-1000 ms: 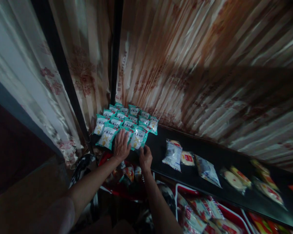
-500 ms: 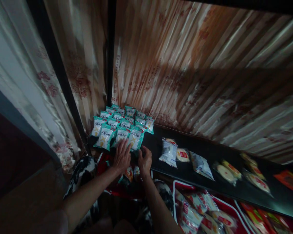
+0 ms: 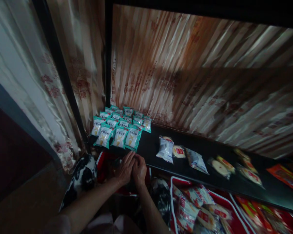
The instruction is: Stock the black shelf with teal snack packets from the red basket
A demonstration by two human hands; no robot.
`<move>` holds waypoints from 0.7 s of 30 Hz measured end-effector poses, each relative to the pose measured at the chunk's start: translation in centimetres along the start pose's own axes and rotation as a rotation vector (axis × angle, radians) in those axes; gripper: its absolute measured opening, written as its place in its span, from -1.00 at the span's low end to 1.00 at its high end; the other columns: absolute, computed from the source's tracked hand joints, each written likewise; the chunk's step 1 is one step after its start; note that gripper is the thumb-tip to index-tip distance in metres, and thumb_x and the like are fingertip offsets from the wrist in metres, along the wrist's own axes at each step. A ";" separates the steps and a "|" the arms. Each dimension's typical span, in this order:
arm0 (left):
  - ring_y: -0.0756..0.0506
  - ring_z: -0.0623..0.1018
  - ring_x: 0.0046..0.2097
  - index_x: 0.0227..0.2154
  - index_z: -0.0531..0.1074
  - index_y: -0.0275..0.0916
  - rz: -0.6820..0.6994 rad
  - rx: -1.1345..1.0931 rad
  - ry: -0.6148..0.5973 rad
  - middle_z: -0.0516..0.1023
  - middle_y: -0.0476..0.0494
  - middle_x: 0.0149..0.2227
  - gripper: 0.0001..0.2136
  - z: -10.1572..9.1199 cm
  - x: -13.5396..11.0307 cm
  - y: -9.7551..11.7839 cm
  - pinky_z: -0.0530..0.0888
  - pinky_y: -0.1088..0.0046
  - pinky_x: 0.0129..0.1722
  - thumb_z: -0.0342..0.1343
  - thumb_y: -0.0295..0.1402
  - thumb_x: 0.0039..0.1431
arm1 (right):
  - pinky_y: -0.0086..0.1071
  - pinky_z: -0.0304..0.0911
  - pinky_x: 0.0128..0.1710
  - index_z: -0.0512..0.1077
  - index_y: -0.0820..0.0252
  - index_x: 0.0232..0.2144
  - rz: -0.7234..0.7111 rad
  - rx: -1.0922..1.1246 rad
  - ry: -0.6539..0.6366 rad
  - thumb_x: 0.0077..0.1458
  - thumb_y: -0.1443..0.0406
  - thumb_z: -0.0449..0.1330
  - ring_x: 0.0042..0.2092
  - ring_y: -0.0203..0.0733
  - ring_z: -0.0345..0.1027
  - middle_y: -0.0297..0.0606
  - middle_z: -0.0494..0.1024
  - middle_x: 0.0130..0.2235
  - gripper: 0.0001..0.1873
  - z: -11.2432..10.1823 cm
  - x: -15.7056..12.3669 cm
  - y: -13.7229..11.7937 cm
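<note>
My left hand (image 3: pixel 125 168) is over a red basket (image 3: pixel 100 162), below the shelf's front edge. Its fingers are stretched out and lie against my right hand (image 3: pixel 139 169). The right hand is bent inward, its fingertips hidden, so whether it holds anything does not show. Just beyond the hands, teal-and-white snack bags (image 3: pixel 118 137) stand in several rows on the black shelf (image 3: pixel 150 148). The nearest bag (image 3: pixel 133 137) in the front row is close to my fingertips but apart from them. What lies in the basket is dark and mostly covered by my hands.
Farther right on the shelf lie a silvery white bag (image 3: pixel 165 149), a round packaged cake (image 3: pixel 178 151) and an orange packet (image 3: pixel 286 177). Another red basket (image 3: pixel 218 198) below holds several packets. A black post (image 3: pixel 108 55) and curtains (image 3: pixel 156 65) stand behind.
Both hands have drawn back from the front row of teal bags toward me and come together over the basket. The front bags now show uncovered.
</note>
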State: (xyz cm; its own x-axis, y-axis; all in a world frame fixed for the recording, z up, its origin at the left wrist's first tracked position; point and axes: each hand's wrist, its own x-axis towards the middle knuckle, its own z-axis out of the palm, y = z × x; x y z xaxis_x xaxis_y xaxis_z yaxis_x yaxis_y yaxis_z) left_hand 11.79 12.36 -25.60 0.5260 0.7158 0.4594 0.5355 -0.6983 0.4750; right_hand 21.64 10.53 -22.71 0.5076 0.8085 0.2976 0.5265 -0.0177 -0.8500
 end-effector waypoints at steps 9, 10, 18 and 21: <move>-0.15 0.30 0.19 -0.08 0.42 -0.30 -0.129 -0.031 -0.213 0.39 -0.28 0.10 -0.66 -0.6 -4.0 0.4 0.28 0.21 0.19 -0.11 -0.55 0.13 | -0.36 0.30 -0.17 0.49 0.22 -0.26 0.027 -0.273 -0.219 0.08 0.37 -0.07 -0.19 -0.15 0.47 -0.10 0.58 -0.23 -0.66 -0.1 -5.2 2.3; -0.15 0.33 0.17 -0.09 0.43 -0.30 -0.167 -0.008 -0.296 0.41 -0.27 0.09 -0.66 -0.8 -4.2 0.3 0.28 0.23 0.18 -0.11 -0.56 0.11 | -0.38 0.30 -0.19 0.50 0.23 -0.25 0.064 -0.356 -0.319 0.10 0.39 -0.08 -0.20 -0.15 0.48 -0.09 0.59 -0.24 -0.65 -0.2 -5.6 2.5; -0.25 0.54 -0.05 -0.22 0.52 -0.34 -0.469 0.183 -0.923 0.56 -0.38 -0.13 -0.51 -1.9 -6.7 -0.3 0.41 0.18 -0.04 -0.32 -0.22 0.28 | -0.42 0.29 -0.25 0.53 0.16 -0.25 0.148 -0.764 -0.917 0.22 0.32 -0.04 -0.17 -0.11 0.52 -0.07 0.62 -0.23 -0.68 -0.9 -8.0 2.9; -0.22 0.53 -0.03 -0.22 0.53 -0.30 -0.480 0.178 -0.976 0.55 -0.35 -0.10 -0.50 -1.9 -6.9 -0.4 0.40 0.24 -0.06 -0.33 -0.19 0.27 | -0.40 0.29 -0.21 0.52 0.20 -0.20 0.162 -0.801 -0.945 0.24 0.30 -0.08 -0.11 -0.09 0.50 -0.01 0.60 -0.18 -0.64 -0.9 -8.1 3.2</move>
State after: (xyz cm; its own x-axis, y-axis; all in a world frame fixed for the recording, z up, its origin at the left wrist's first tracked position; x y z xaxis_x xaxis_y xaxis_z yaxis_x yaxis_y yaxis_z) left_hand 6.71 7.71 -27.53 0.4914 0.6569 -0.5719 0.8703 -0.3947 0.2945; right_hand 19.79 3.41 -27.45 0.0920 0.8636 -0.4958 0.9388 -0.2411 -0.2459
